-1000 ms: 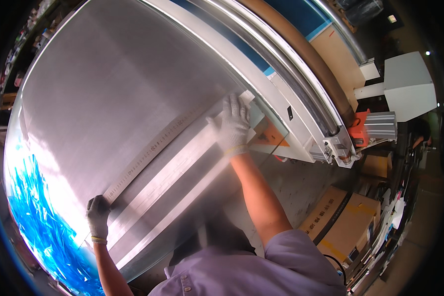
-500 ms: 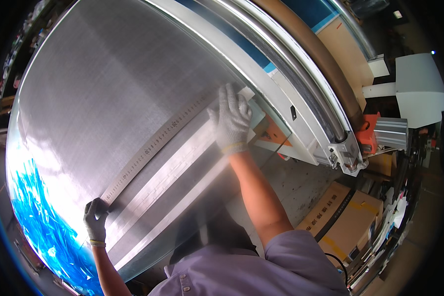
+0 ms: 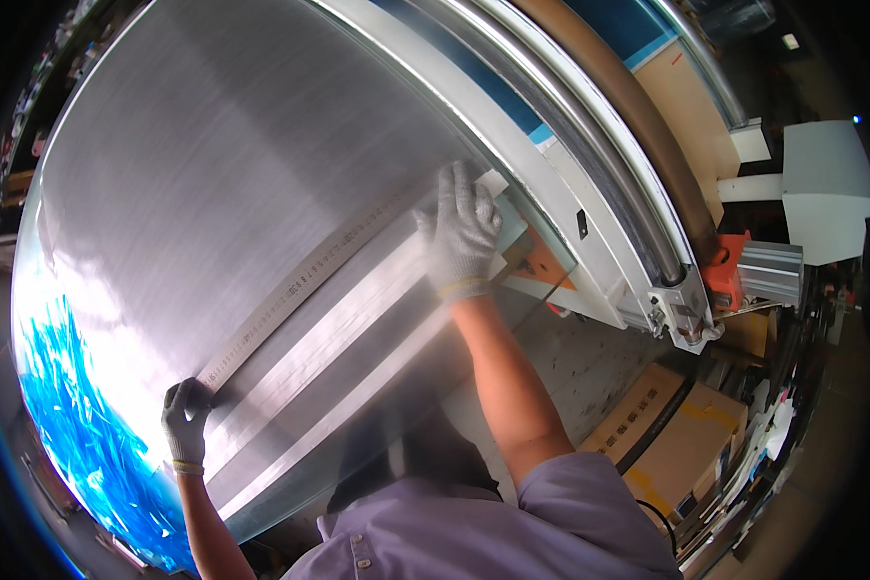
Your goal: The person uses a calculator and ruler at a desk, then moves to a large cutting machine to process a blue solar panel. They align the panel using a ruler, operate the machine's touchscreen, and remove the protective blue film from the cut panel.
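Observation:
A long steel ruler (image 3: 304, 275) with engraved marks lies slantwise across a grey, fine-textured sheet (image 3: 213, 184) that covers the glass-edged table. My left hand (image 3: 183, 430), in a pale knit glove with dark fingertips, pinches the ruler's near-left end between thumb and fingers. Toward the ruler's other end, my right hand (image 3: 462, 237), gloved in the same way, lies flat with its fingers stretched out. It covers that part of the ruler, so whether it presses on the ruler itself is hidden. Two pale strips (image 3: 333, 333) run roughly parallel to the ruler, nearer to my body.
Crumpled blue film (image 3: 87, 435) heaps along the table's left edge. Beyond the right side runs a machine frame with metal rollers (image 3: 609, 155) and an orange-red bracket (image 3: 727, 271). A cardboard box (image 3: 681, 435) sits low at right.
The ruler's left end and my left hand have shifted slightly up and to the left. My right hand stays flat near the other end. The whole view has turned a little.

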